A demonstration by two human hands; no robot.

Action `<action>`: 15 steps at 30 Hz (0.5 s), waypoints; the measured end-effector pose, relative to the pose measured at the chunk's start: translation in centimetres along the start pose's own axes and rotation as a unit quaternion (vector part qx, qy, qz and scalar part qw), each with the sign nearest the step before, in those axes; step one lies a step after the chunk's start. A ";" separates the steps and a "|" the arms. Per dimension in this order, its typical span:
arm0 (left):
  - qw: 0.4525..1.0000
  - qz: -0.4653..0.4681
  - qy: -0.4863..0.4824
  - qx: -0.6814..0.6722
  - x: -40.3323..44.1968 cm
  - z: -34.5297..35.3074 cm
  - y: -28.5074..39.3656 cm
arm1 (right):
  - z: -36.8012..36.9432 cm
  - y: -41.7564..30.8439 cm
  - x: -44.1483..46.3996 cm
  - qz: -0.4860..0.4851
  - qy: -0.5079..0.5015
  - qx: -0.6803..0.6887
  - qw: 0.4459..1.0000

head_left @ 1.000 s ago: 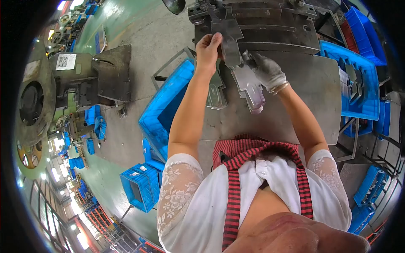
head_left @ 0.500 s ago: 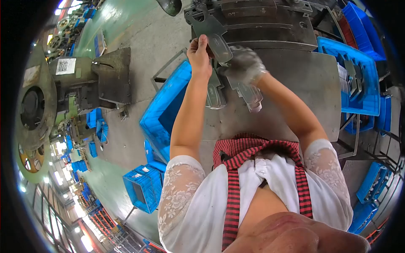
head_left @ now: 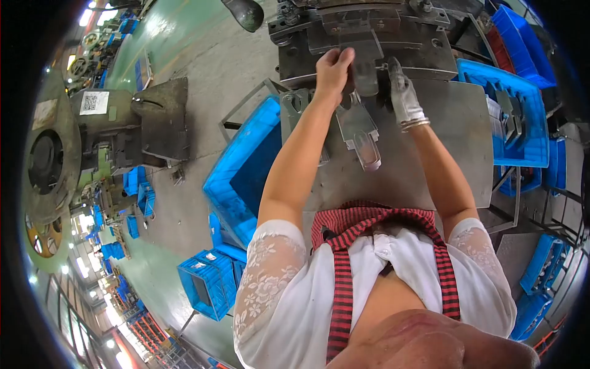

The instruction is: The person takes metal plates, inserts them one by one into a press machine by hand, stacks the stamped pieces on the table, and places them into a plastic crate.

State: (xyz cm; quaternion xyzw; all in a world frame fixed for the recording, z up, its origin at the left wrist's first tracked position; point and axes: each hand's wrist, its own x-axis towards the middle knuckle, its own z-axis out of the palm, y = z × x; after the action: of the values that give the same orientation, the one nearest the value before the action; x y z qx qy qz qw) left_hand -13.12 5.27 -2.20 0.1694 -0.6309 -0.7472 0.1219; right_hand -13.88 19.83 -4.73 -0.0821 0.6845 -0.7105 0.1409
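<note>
Metal plate [head_left: 365, 61] in left hand [head_left: 332, 75]

Item count, work area.
Grips: two, one bare left grip [head_left: 334, 74] and one gloved right grip [head_left: 404, 98]. Metal plate [head_left: 367, 80] at the left grip: one, blurred. Surface [head_left: 436, 147]: one. Plate piles: two, one central pile [head_left: 358, 126] and one left pile [head_left: 290, 117], partly hidden; plates per pile cannot be counted. Blue bins flanking the surface: two, one left bin [head_left: 236, 144] and one right bin [head_left: 538, 123]. Apron straps [head_left: 341, 301]: two. QR label [head_left: 94, 103]: one.
</note>
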 end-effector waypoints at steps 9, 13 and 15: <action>0.996 -0.065 0.018 0.061 7.0 1.8 0.9 | 2.2 -3.5 5.6 -0.051 0.015 -0.049 0.997; 0.901 0.063 0.038 0.426 4.2 -3.9 1.9 | 1.4 0.1 8.9 -0.312 0.039 -0.474 0.822; 0.807 0.092 0.088 0.577 -0.8 -7.2 2.5 | 1.1 -1.2 8.1 -0.304 0.022 -0.506 0.807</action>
State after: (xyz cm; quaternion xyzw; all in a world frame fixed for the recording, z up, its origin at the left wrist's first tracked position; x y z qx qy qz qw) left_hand -9.56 -1.37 -0.77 0.2149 -0.9451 -0.2123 0.1246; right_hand -21.28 16.28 -4.14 -0.3297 0.8902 -0.2716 -0.1584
